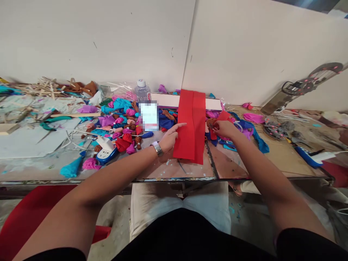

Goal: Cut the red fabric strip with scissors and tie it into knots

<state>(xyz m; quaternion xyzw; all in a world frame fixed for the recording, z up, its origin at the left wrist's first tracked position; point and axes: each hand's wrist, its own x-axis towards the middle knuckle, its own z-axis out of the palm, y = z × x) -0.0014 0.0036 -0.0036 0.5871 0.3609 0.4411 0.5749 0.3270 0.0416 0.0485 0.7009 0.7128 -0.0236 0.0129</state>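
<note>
Two long red strips [187, 125], apparently cloth or paper, lie overlapped across the table in front of me. My left hand [170, 139], wearing a metal watch, rests at their left edge with the index finger stretched out on the red surface. To the right of the strips, my right hand [223, 129] is closed in a pinch over a heap of coloured cloth scraps. Small red pieces [224, 116] show beside its fingers. Something small and dark is at the fingertips, too unclear to name.
Bundles of pink, blue and brown cloth [119, 121] crowd the left, around a water bottle [143, 92] and a power strip [107, 154]. Green-handled pliers [51, 122] lie further left. A tape reel [307, 85] leans at right, near a blue-and-white tool [308, 156].
</note>
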